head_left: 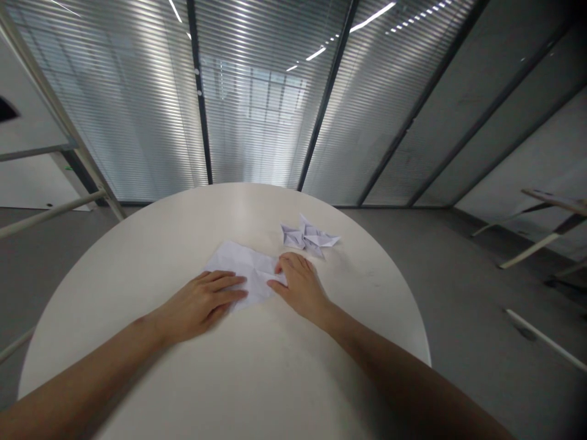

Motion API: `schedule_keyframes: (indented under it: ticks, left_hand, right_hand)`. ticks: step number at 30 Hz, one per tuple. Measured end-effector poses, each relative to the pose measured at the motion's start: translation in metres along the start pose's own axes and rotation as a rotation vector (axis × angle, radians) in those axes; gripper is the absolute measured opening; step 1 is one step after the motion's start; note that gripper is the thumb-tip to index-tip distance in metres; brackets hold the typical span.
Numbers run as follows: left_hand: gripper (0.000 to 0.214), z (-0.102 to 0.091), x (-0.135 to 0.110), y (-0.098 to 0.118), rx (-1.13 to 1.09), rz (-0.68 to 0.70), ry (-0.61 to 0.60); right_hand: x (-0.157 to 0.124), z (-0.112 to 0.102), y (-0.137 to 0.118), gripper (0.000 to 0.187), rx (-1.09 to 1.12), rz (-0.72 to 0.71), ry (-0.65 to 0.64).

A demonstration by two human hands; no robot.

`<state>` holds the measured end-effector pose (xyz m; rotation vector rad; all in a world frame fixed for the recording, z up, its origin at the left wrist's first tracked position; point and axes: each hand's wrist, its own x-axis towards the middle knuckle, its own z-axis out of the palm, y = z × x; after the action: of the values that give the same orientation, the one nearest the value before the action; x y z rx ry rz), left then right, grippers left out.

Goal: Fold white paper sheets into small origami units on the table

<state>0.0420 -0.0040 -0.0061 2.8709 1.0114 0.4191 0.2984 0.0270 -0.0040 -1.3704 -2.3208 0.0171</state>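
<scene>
A creased sheet of white paper (250, 266) lies on the round white table (257, 379). My left hand (208, 299) rests flat on its left part, with the fingers stretched out across it. At the right edge of the sheet, my right hand (300, 284) has its thumb and fingers closed on the paper; the corner there is partly hidden by the hand. Just beyond my right hand sits a folded paper figure (309, 236) with several pointed tips, apart from the sheet.
Glass panels with blinds (257, 116) stand behind the far table edge. To the left is a white-framed stand (87, 159) with a board. Another table (557, 201) with pale legs stands at the right, across the grey floor (468, 287).
</scene>
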Motion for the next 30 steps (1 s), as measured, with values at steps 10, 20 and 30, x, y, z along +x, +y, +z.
schedule_keyframes:
  ticks: [10,20,30]
  left_hand:
    - [0.044,-0.006,0.003,0.012,0.057,0.039,-0.021]
    - [0.049,-0.018,0.002,0.023,-0.018,0.098,-0.086]
    - [0.058,-0.018,-0.004,0.032,-0.110,0.126,-0.191]
  right_hand:
    - [-0.020,-0.002,-0.038,0.030,-0.127,-0.331,-0.132]
    - [-0.016,-0.006,-0.014,0.028,-0.181,-0.346,-0.192]
    - [-0.006,-0.008,0.009,0.049,-0.143,-0.172,-0.160]
